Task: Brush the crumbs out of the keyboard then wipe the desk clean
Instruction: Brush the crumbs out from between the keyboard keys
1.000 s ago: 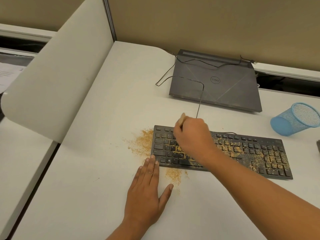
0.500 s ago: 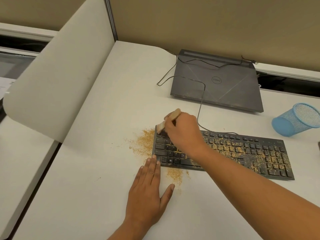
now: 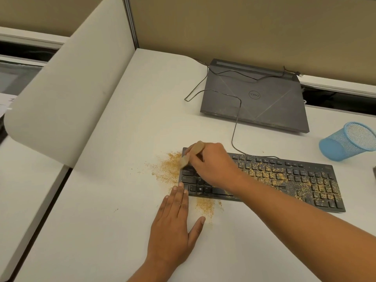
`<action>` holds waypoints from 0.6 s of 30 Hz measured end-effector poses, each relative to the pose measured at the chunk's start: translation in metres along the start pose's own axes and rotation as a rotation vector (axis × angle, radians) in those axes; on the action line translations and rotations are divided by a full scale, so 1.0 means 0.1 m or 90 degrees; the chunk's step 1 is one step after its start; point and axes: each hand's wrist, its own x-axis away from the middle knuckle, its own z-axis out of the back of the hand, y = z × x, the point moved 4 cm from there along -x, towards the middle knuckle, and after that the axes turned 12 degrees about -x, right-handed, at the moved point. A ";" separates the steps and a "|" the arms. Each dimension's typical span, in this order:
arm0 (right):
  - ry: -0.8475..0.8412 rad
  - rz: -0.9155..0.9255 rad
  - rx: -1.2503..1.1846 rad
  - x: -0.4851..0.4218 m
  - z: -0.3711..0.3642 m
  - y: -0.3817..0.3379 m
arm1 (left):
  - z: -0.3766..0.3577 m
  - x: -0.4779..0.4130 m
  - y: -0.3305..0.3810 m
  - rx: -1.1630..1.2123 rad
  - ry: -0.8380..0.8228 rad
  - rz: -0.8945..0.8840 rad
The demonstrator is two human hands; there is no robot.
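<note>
A black keyboard (image 3: 284, 180) lies on the white desk (image 3: 101, 200), with tan crumbs scattered over its middle and right keys. My right hand (image 3: 211, 165) grips a small wooden-handled brush (image 3: 191, 153) whose bristles touch the keyboard's left edge. A pile of crumbs (image 3: 168, 167) lies on the desk just left of the keyboard, and a smaller patch of crumbs (image 3: 205, 206) sits in front of it. My left hand (image 3: 175, 224) rests flat on the desk, fingertips touching the keyboard's front left corner.
A closed dark laptop (image 3: 254, 98) sits behind the keyboard, and the keyboard cable (image 3: 234, 127) loops across it. A blue mesh cup (image 3: 350, 143) lies tipped on its side at the right. A curved beige partition (image 3: 67, 88) borders the desk on the left.
My right hand has swept the brush leftward across the keys to the keyboard's left edge, and the brush now tilts down to the left. The left hand has stayed put.
</note>
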 end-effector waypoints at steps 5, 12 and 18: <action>0.116 0.023 0.142 0.04 0.13 0.06 | -0.01 0.00 0.00 -0.003 -0.003 0.004; 0.109 0.017 0.047 -0.02 0.06 0.07 | 0.00 0.00 0.00 -0.007 -0.007 0.006; 0.028 0.026 0.024 -0.02 0.03 0.05 | 0.01 0.00 0.01 0.002 0.002 0.000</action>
